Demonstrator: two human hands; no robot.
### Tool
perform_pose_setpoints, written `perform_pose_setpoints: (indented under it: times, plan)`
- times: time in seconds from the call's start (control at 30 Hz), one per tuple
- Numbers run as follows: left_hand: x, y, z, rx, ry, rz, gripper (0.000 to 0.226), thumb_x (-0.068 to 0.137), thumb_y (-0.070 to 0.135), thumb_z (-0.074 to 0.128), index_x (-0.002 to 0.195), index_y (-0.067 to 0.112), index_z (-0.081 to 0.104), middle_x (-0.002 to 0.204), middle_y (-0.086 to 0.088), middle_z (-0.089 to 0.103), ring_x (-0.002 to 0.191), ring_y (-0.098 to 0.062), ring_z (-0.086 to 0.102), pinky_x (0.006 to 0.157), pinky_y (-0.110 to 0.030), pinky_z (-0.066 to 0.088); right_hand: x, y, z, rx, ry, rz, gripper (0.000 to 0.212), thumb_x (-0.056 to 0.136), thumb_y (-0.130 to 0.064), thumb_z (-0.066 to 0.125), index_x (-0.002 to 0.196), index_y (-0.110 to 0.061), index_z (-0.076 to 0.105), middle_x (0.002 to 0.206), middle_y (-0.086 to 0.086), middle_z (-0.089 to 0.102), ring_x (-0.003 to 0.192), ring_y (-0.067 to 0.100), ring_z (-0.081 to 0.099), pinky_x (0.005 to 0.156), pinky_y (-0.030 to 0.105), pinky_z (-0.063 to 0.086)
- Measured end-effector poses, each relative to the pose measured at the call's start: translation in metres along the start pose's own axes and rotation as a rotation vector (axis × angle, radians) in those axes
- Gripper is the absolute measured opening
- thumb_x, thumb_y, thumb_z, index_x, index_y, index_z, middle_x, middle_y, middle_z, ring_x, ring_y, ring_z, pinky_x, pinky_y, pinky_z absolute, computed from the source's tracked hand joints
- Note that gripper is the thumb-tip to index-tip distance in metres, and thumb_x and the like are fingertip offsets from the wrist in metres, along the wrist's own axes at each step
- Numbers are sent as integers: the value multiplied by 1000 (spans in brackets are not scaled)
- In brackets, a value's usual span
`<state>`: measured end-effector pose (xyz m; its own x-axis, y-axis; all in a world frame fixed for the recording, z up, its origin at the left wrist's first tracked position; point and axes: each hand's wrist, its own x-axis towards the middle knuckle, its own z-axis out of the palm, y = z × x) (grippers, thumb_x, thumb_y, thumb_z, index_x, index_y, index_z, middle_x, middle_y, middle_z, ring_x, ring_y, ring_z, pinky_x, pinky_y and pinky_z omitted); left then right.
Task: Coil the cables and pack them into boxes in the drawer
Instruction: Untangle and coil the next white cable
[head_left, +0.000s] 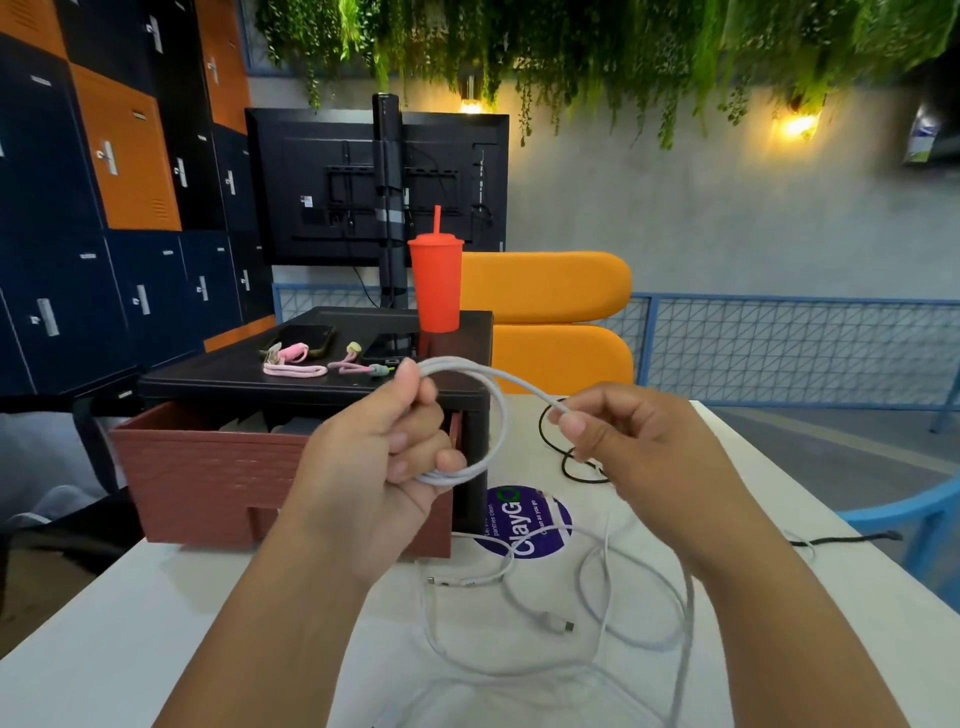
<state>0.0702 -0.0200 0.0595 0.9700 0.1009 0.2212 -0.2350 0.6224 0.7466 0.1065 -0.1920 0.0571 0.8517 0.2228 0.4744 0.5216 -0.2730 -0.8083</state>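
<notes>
The white cable (500, 415) was up in the air in front of me, above the near edge of the white table (156, 623), with part of it drawn into a round loop. My left hand (384, 447) gripped that loop, the fingers curled round its lower side and the thumb up by its top. My right hand (639, 447) pinched the strand between thumb and forefinger just to the right of the loop, the other fingers curled in behind. From there the cable dropped to the table, where I saw slack white strands lying in loose curves with small connector ends (561, 623) among them; I could not tell how many separate cables they made.

A black cable (540, 421) lay on the table beyond my right hand, partly hidden by it. A round purple sticker (524, 519) sat on the tabletop between my wrists.

Behind my left hand a reddish-brown drawer (218, 467) stood pulled open under a black stand (311, 384); I could not make out what was in it. On top of the stand were small pink coiled cables (296, 369), a dark phone (306, 338) and an orange cup (435, 283) with a straw. Further back stood a monitor (322, 182) seen from behind and an orange chair (550, 291).
</notes>
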Motion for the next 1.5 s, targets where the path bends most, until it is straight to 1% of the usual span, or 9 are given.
perform_pose_setpoints:
  times: [0.13, 0.27, 0.43, 0.63, 0.83, 1.03, 1.2, 1.37, 1.5]
  plan:
    - [5, 6, -7, -285, 16, 22, 33, 93, 29, 41, 67, 13, 53, 43, 9, 29, 32, -4, 27, 45, -15, 43, 4, 14, -5, -285, 69, 50, 20, 91, -28, 55, 78, -23, 68, 58, -5, 56, 61, 9, 51, 58, 25, 40]
    - [7, 6, -10, -393, -6, 82, 30, 96, 25, 37, 86, 7, 59, 51, 8, 38, 38, -3, 36, 54, -18, 49, 1, 10, 6, -507, -159, 128, 21, 94, -34, 50, 82, -27, 65, 77, -2, 65, 76, 15, 59, 68, 27, 45]
    - [10, 2, -14, -269, -71, 156, 31, 88, 21, 40, 109, 3, 55, 65, 7, 50, 53, -3, 48, 69, -18, 49, -11, -10, 31, -615, -455, 16, 36, 93, -29, 49, 59, -16, 46, 58, -1, 43, 55, 13, 39, 50, 25, 27]
    - [10, -6, -14, 68, -39, 248, 29, 87, 16, 42, 108, 4, 57, 63, 3, 54, 56, -9, 50, 58, -17, 48, -24, -31, 30, -581, -526, -116, 18, 93, -25, 45, 104, -18, 57, 81, -3, 56, 67, 14, 47, 60, 26, 40]
    - [3, -11, -11, 609, -105, 176, 30, 80, 27, 59, 109, 20, 60, 61, 6, 53, 54, -10, 45, 50, -22, 37, -27, -45, 29, -428, -579, -118, 20, 94, -22, 45, 74, -24, 46, 66, -6, 44, 61, 7, 41, 58, 27, 36]
    - [-2, -9, -10, 628, -250, -19, 13, 76, 34, 65, 83, 29, 75, 81, -15, 58, 68, -21, 50, 65, -21, 44, -22, -43, 19, -110, -404, -57, 15, 87, -20, 60, 74, -13, 64, 47, -7, 48, 44, 5, 40, 43, 18, 34]
    - [-4, -7, -14, 787, -458, -9, 63, 58, 79, 59, 69, 16, 62, 63, -2, 44, 64, -21, 38, 74, -35, 35, -19, -43, 13, 281, -359, 88, 20, 78, -4, 68, 69, -19, 62, 49, 3, 57, 34, 7, 37, 36, 16, 28]
    - [-7, 2, -17, 737, -496, 13, 37, 70, 54, 65, 86, 21, 71, 53, 13, 40, 49, -4, 33, 58, -15, 40, -17, -40, 1, 609, -417, 130, 18, 65, -4, 62, 62, -21, 64, 57, 4, 65, 34, 4, 38, 37, 15, 35]
    - [-6, 8, -21, 662, -317, 33, 36, 80, 46, 47, 64, 20, 66, 48, 7, 24, 45, -10, 22, 59, -22, 43, -17, -38, -13, 483, -351, 31, 26, 71, 1, 69, 63, -23, 67, 63, 4, 67, 40, 6, 45, 40, 15, 39]
